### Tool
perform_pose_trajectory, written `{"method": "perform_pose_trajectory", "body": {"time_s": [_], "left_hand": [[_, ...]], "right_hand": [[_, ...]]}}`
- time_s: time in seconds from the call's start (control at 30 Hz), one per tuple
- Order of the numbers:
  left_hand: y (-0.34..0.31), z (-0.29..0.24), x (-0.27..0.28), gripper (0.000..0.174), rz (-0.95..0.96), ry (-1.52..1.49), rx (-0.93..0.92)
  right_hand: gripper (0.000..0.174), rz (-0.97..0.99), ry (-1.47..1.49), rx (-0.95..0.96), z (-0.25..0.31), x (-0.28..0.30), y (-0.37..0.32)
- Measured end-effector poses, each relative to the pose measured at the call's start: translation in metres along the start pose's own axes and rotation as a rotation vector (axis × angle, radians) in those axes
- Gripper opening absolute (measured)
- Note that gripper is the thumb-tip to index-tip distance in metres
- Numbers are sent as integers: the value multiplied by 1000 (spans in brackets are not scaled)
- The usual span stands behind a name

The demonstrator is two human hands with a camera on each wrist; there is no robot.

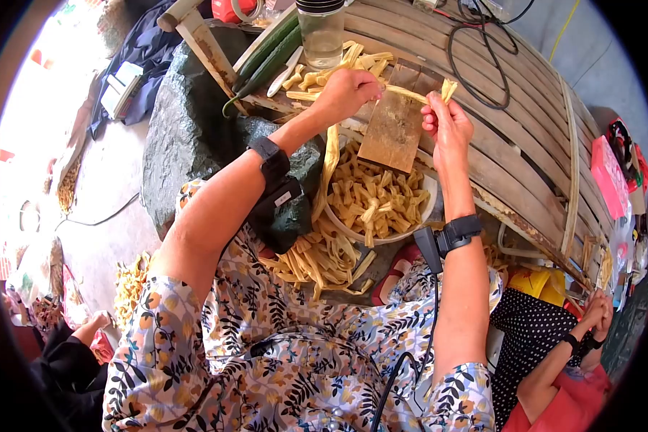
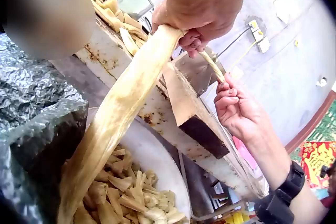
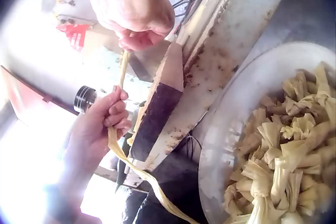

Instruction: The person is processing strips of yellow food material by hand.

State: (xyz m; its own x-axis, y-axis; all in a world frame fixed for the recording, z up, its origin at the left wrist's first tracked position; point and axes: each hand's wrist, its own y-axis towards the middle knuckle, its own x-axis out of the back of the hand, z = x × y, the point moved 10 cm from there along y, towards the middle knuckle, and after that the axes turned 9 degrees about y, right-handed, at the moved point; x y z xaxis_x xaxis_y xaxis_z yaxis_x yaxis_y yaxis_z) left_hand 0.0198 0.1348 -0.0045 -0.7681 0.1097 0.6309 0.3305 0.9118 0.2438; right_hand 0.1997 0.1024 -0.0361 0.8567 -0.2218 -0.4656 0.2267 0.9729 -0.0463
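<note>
A long pale yellow strip point(image 2: 118, 106) is stretched between the two hands over a wooden block point(image 1: 390, 133). My left hand point(image 1: 344, 97) grips it with curled fingers, and its broad tail hangs down below that hand in the left wrist view. My right hand point(image 1: 450, 126) pinches the other part between thumb and fingers, with a short flared end point(image 1: 448, 89) sticking up past them. Between the hands the strip looks narrow and twisted. Below stands a white basin point(image 1: 430, 201) full of knotted yellow pieces point(image 3: 283, 166). More long strips point(image 1: 317, 259) lie beside the basin.
Cut yellow pieces point(image 1: 371, 63), a lidded jar point(image 1: 320, 36), cucumbers point(image 1: 270, 57) and a white-handled utensil point(image 1: 286, 72) lie on the slatted table point(image 1: 511, 137). Black cables point(image 1: 507, 86) cross it. Dark plastic sheeting point(image 1: 183, 129) stands at left. Another person's hands point(image 1: 596, 313) show at lower right.
</note>
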Motion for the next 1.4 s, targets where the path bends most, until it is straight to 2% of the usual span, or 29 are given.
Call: {"method": "perform_pose_trajectory", "body": {"time_s": [0.1, 0.2, 0.3, 0.37, 0.4, 0.53, 0.63, 0.73, 0.83, 0.87, 0.97, 1.1, 1.13, 1.17, 1.2, 1.23, 1.27, 1.3, 1.33, 1.37, 1.4], "left_hand": [[3, 3, -1, 17, -19, 23, -47], [2, 14, -10, 17, 11, 28, 37], [-4, 10, -9, 17, -15, 104, -16], [-9, 20, 0, 17, -18, 52, 65], [-14, 26, 4, 18, -18, 24, 109], [-48, -4, -19, 27, 264, -368, 222], [-73, -30, -35, 32, 435, -556, 258], [-82, -35, -47, 32, 511, -707, 300], [-85, -32, -62, 28, 546, -687, 294], [-87, -32, -61, 23, 525, -644, 286], [-85, -46, -61, 20, 484, -615, 119], [-83, -60, -46, 14, 292, -99, -127], [-90, -79, -40, 13, 165, 62, -249], [-96, -91, -42, 13, 88, 49, -367], [-101, -101, -37, 13, 6, 57, -487], [-105, -107, -41, 12, 88, 104, -481], [-109, -76, -59, 12, 417, -550, 196], [-108, -99, -46, 13, 274, -198, -319], [-108, -75, -57, 16, 436, -312, 117], [-112, -107, -42, 18, 189, -30, -474], [-114, -114, -36, 23, 148, -10, -568]], "right_hand": [[17, 13, -3, 1, -4, 1, 5], [16, 5, -67, 6, -13, 9, 10], [15, -56, -199, 34, -12, 18, 2], [16, -183, -229, 24, -11, 53, 0], [17, -124, -232, 0, -10, 56, -2], [19, -33, -209, -207, 1, 44, -42], [21, 174, -462, -281, -3, 22, -80], [22, 370, -948, 198, 22, 0, -96], [24, 239, -864, 261, 39, 10, -92], [26, 203, -667, 191, 40, 16, -85], [29, 169, -492, 57, 37, 18, -79], [31, 165, -459, -86, 21, 17, -76], [31, 234, -483, -125, 6, 15, -76], [29, 366, -660, -15, 7, 5, -79], [27, 269, -490, -200, -15, 12, -84], [25, 276, -655, -173, -21, 12, -84], [25, 335, -885, -47, -14, 1, -85], [23, 333, -635, -169, -27, 7, -88], [21, 208, -478, -444, -45, 21, -96], [16, 251, -446, -464, -58, 38, -89], [13, 444, -898, -31, -23, 2, -96]]}}
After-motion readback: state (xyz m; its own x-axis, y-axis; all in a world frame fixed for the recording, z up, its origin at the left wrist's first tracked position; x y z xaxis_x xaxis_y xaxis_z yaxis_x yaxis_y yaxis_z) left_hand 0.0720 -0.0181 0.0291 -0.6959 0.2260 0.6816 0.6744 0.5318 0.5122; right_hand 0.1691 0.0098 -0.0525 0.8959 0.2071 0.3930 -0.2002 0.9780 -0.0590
